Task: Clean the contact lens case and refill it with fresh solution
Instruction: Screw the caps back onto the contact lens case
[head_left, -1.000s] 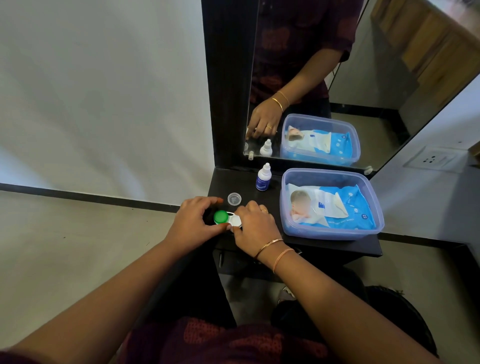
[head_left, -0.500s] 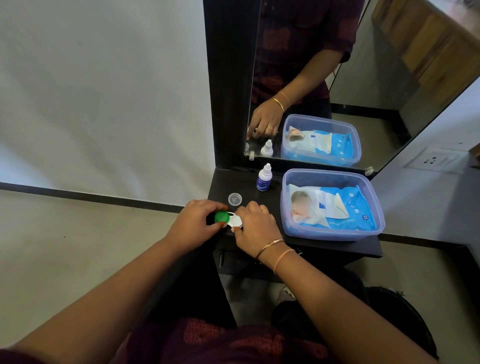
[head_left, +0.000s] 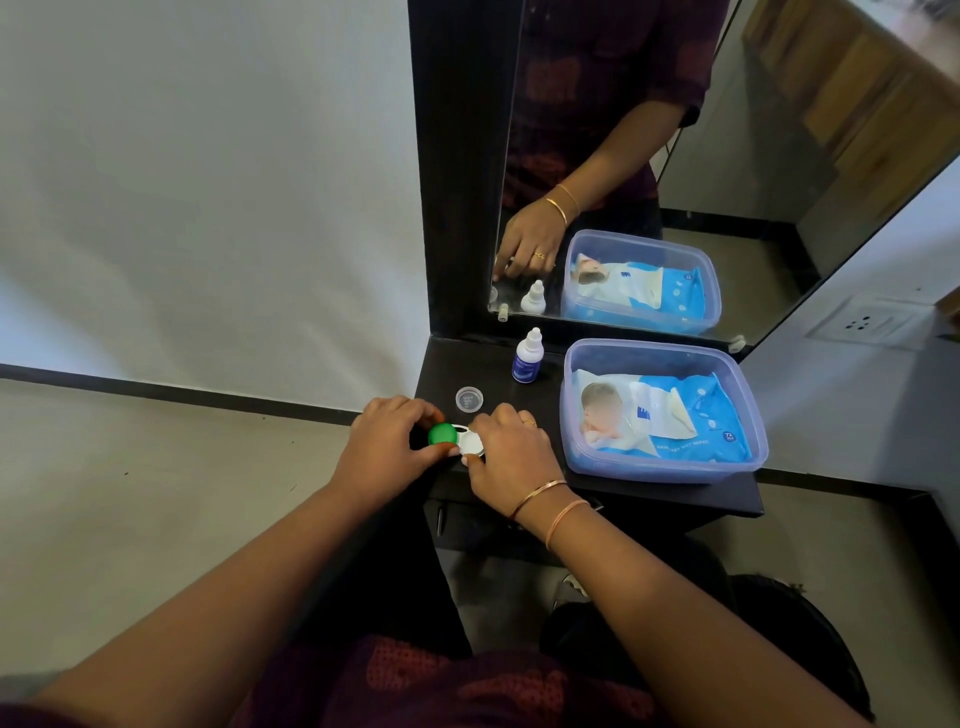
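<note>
A white contact lens case (head_left: 470, 442) lies near the front left of a small dark shelf (head_left: 519, 400). Its left well carries a green cap (head_left: 442, 434). My left hand (head_left: 387, 441) curls around that green cap, fingers and thumb on it. My right hand (head_left: 506, 457) holds the case's white right side, thumb at its front edge. Just behind the case a small clear round cap (head_left: 469, 399) rests flat on the shelf. A little white solution bottle with a blue label (head_left: 528, 357) stands upright further back, near the mirror.
A clear plastic tub (head_left: 748, 405) holding a blue pack of wet wipes (head_left: 670, 415) fills the shelf's right half. A mirror (head_left: 675, 156) rises behind the shelf. The white wall is on the left, and a wall socket (head_left: 865, 322) is at the right.
Both hands stay on the case with only slight shifts; my left fingers have turned a little around the green cap. Nothing else on the shelf has moved.
</note>
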